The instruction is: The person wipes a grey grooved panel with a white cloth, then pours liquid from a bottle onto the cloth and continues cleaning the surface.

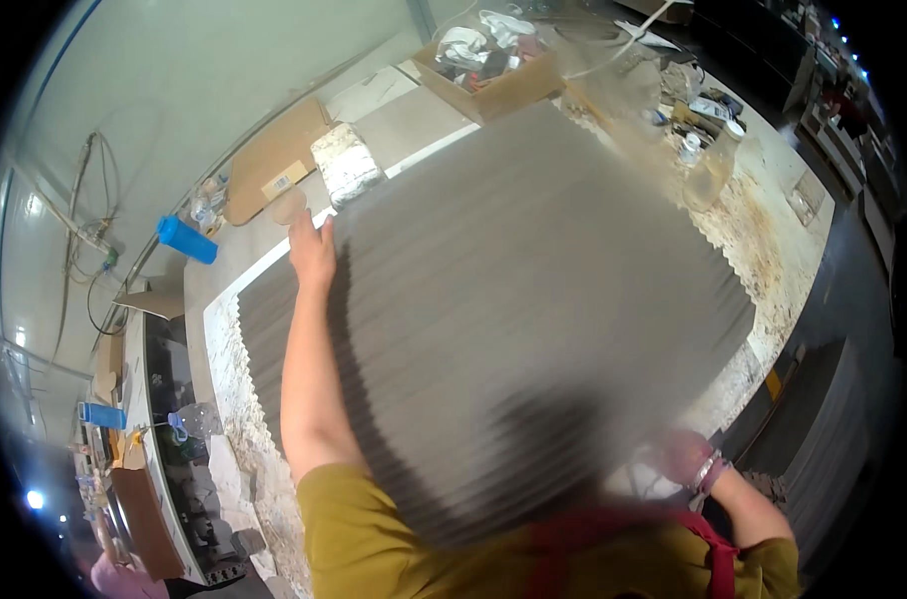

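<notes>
A large grey-brown panel (533,260) with fine ribs and a toothed edge covers most of the worktable. At its far left edge rests my left hand (312,258), arm stretched out, fingers pointing away and apart. Just beyond those fingertips is a pale round disc (287,207), and a white wrapped block (347,165) lies to their right. My right hand (685,459), with a band at the wrist, is low by the panel's near right edge. Motion smears its fingers, and a whitish blurred shape (641,481) lies beside them; whether it is held cannot be made out.
An open cardboard box (493,85) of odds and ends stands at the back. Bottles (715,170) and clutter sit on the stained tabletop (773,225) at right. A blue bottle (186,240) lies at left, near a brown board (264,160). Dark panels (808,439) are stacked lower right.
</notes>
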### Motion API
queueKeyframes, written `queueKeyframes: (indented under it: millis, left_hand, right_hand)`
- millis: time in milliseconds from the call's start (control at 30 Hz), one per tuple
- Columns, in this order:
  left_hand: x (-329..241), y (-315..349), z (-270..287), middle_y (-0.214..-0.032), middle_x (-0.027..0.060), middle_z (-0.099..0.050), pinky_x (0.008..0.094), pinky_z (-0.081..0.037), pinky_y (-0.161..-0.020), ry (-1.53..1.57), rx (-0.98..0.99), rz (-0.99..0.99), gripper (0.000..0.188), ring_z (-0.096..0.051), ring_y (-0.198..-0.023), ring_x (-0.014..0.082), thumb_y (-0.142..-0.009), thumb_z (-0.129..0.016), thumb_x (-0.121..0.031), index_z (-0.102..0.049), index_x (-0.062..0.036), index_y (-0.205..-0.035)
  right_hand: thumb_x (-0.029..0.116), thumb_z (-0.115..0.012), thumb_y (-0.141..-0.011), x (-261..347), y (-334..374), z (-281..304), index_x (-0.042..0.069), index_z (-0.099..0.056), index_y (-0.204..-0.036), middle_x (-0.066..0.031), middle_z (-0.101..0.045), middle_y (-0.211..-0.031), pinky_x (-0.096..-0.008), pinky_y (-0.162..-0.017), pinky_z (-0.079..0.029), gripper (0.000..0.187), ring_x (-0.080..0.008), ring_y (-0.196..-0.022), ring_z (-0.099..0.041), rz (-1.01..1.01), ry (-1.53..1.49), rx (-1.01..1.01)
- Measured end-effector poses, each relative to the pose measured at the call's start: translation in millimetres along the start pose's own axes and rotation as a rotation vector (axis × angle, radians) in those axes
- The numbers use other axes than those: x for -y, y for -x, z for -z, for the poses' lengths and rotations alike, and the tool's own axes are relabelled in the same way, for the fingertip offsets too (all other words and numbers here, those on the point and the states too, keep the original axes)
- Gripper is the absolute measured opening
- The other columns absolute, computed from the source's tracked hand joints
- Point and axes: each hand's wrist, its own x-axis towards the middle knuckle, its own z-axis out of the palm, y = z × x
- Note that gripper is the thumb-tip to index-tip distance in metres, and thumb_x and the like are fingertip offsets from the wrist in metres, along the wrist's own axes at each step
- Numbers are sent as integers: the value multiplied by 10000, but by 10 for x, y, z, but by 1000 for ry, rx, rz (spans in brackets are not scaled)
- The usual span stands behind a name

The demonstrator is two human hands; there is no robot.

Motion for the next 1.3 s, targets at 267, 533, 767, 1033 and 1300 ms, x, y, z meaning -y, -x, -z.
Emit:
queueKeyframes:
  millis: [267, 533, 767, 1033, 1300]
  left_hand:
    - [-36, -441, -773, -1345, 171, -473, 529, -275, -1055, -207, 98, 82, 594, -405, -1272, 341, -913, -458, -483, -448, -33, -1301]
    - [-161, -269, -690, -997, 209, -600, 452, -455, -813, -160, 224, -91, 538, -567, -962, 374, -872, -503, -527, -617, -11, -974]
    - [-348, 507, -367, -948, 156, -560, 433, -423, -789, -40, 239, -170, 466, -536, -894, 335, -895, -525, -450, -599, 7, -947]
    - [-505, 651, -307, -1048, 190, -562, 452, -431, -837, -139, 248, -162, 491, -540, -942, 361, -933, -455, -447, -588, 10, -1052]
    - [-475, 807, -260, -1115, 194, -557, 454, -410, -898, -150, 308, -144, 511, -535, -1055, 352, -943, -425, -439, -534, -20, -1215]
  right_hand:
    - [389, -663, -777, 389, -23, -113, 17, -634, -884, -214, -645, -805, -434, -715, -495, 388, -383, -817, -621, -247, 19, -34]
    - [362, -736, -748, 24, 54, -379, 33, -646, -860, -176, -640, -827, -412, -706, -490, 359, -352, -809, -617, -131, -25, -89]
    - [468, -588, -801, 371, -149, -3, 31, -663, -909, -182, -634, -848, -405, -749, -473, 457, -341, -811, -606, -182, -92, 60]
    - [444, -617, -778, 522, -100, 120, 10, -667, -851, -184, -646, -844, -377, -748, -485, 443, -305, -814, -629, -335, -139, 33]
    - [371, -603, -842, -338, -70, 288, 36, -659, -1012, -110, -668, -936, -361, -837, -491, 379, -250, -875, -633, 207, -356, 135]
